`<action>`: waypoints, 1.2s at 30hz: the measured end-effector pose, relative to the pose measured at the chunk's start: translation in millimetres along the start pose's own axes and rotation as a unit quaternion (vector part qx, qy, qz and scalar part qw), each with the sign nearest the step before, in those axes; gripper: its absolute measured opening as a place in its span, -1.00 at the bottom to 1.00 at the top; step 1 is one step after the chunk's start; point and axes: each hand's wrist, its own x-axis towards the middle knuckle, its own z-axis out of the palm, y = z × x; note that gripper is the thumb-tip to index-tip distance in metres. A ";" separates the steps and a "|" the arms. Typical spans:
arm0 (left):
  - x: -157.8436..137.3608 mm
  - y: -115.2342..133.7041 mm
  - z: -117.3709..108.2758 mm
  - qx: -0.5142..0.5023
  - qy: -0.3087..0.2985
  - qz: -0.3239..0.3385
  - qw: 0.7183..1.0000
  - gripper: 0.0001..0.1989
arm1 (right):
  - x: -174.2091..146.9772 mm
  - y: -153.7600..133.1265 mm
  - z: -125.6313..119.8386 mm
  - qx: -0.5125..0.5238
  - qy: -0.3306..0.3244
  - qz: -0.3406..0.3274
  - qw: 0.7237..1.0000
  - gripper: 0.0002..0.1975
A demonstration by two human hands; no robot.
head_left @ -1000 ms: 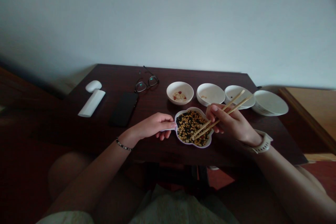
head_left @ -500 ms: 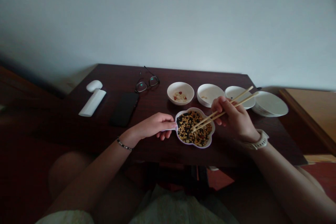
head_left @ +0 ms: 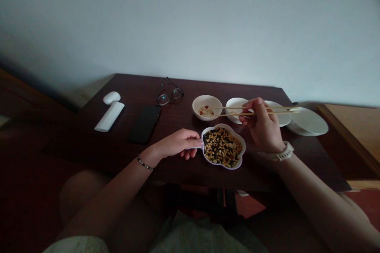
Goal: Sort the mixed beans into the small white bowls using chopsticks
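My left hand (head_left: 185,142) grips the short handle of a flower-shaped dish (head_left: 244,148) with a pale purple rim. Yellow and dark grains or beans, mixed with a few lighter and red pieces, fill the dish. Between the fingers of my right hand (head_left: 263,124) is a pair of wooden chopsticks (head_left: 227,114), held almost level. Their tips are over the leftmost white bowl (head_left: 207,98), which has pale and red pieces at its bottom. Whether the tips pinch anything is too small to tell. Behind my right hand stands a second white bowl (head_left: 234,102) with a few pale bits.
Two more white bowls, a partly covered one (head_left: 283,119) and a larger one (head_left: 310,122), stand at the right. Eyeglasses (head_left: 170,97), a black phone (head_left: 144,123), a white oblong object (head_left: 109,116) and a white rounded object (head_left: 112,97) lie on the dark table (head_left: 184,178) at left.
My right hand has lifted the chopsticks out of the flower-shaped dish and swung their tips up and left to the leftmost bowl. My left hand keeps its hold on the handle.
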 end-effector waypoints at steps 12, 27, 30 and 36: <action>0.4 1.5 0.2 0.012 0.005 -0.011 1.000 -0.61 | -37.4 -18.0 -16.7 -0.062 -0.200 0.124 0.970 -0.52; 0.2 0.5 0.9 0.017 0.015 -0.019 1.000 -0.57 | -44.8 -11.4 -13.3 -0.077 -0.233 0.132 0.960 -0.54; 0.1 1.1 1.1 0.018 0.014 -0.019 1.000 -0.57 | -44.1 -10.1 -12.9 -0.078 -0.223 0.143 0.961 -0.53; 0.4 1.8 1.5 0.017 0.013 -0.021 1.000 -0.58 | -45.7 -5.4 -10.5 -0.105 -0.245 0.141 0.954 -0.52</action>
